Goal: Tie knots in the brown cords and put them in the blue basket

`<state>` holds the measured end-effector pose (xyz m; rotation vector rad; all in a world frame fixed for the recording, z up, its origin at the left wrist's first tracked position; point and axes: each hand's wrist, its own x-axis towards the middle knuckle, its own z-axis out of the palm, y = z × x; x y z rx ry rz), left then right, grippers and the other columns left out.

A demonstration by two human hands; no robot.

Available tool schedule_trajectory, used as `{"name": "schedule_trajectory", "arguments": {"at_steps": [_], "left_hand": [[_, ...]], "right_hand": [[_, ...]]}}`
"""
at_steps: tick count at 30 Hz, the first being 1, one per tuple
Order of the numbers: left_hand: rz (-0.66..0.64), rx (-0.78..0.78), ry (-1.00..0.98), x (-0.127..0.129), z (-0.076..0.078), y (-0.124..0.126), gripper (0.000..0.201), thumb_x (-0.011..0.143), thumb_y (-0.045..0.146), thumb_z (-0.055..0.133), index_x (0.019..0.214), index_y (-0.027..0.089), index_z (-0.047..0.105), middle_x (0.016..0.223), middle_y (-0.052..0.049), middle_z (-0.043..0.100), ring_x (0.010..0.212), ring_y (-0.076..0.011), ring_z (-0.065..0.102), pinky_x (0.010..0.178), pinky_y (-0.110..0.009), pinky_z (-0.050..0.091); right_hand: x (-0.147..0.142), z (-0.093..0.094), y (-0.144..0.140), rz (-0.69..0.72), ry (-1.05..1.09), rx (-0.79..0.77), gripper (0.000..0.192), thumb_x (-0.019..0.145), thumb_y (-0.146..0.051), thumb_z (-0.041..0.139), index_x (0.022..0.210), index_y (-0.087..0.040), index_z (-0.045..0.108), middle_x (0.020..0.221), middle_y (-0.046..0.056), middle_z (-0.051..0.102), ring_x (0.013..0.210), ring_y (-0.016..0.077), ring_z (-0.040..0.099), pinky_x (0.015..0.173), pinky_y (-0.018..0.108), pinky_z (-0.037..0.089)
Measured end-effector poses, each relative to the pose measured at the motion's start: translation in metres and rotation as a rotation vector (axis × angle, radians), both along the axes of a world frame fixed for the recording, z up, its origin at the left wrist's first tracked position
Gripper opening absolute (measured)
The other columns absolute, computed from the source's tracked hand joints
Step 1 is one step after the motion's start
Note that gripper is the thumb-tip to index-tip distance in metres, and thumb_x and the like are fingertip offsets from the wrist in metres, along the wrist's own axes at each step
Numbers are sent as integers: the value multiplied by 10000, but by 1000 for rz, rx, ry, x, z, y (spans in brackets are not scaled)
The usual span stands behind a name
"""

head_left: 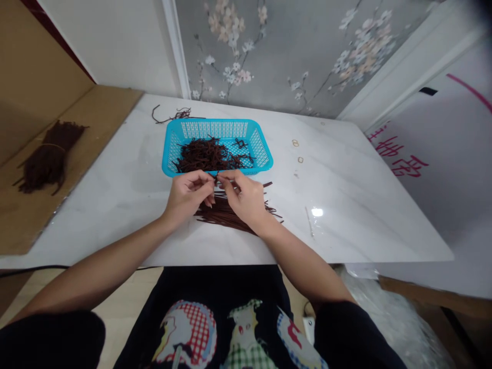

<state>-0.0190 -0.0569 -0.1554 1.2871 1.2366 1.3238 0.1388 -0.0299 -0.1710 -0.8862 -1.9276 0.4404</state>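
Note:
My left hand [187,195] and my right hand [246,199] meet at the front rim of a blue plastic basket [265,163]. Both are closed in a pinch, with a short bit of dark brown cord [216,177] showing between the fingertips. Most of that piece is hidden by my fingers. Beneath and in front of the hands lies a bundle of straight dark brown cords [226,215], roughly side by side. Inside the basket is a heap of short brown cord pieces [203,154], several of them looking knotted.
Loose brown cords [180,114] lie behind the basket. On cardboard [88,123] at the left rests a banded brown bundle [49,156]. Several small rubber bands [300,160] and a small clear plastic bag [321,225] lie on the white table [365,205]. A flowered wall [292,51] stands behind.

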Motion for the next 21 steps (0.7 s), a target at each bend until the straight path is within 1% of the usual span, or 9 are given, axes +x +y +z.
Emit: {"name": "schedule_trajectory", "arguments": {"at_steps": [2,5,11,13,16,21], "left_hand": [[-10,-13,-25,0,-1,0,66,770,215,634,725,168,620,556,28,621,437,-107,596,415,-201,524],[-18,-26,-66,0,-3,2,84,779,234,644,732,168,620,572,22,622,438,-117,603,406,-213,524],[11,-17,-99,-2,-4,3,106,788,269,663,774,170,627,600,15,634,448,-116,610,396,-204,506],[7,3,-70,-3,-3,3,106,800,273,658,780,174,625,598,17,630,455,-116,610,416,-207,512],[-2,62,27,-4,-1,1,108,815,258,649,750,175,624,575,24,612,466,-98,592,457,-193,508],[-29,138,200,-7,-1,-1,147,834,299,669,772,166,675,616,14,629,496,-88,585,482,-180,485]], "right_hand": [[1,1,1,14,19,-22,217,986,-307,501,1016,-220,698,947,30,789,762,145,741,692,255,572],[2,2,0,45,108,-83,193,958,-314,552,984,-238,728,980,30,793,789,158,750,734,281,596],[4,7,3,96,260,-261,142,905,-323,625,956,-235,724,931,22,785,765,163,753,677,284,613],[3,7,3,117,273,-289,135,887,-330,653,946,-229,722,916,25,780,747,158,744,630,269,600],[2,6,2,186,310,-346,142,871,-331,678,956,-223,711,918,27,765,726,144,725,557,240,572],[-2,7,2,262,443,-528,184,857,-373,692,951,-216,677,920,24,731,805,141,712,519,193,558]]}}
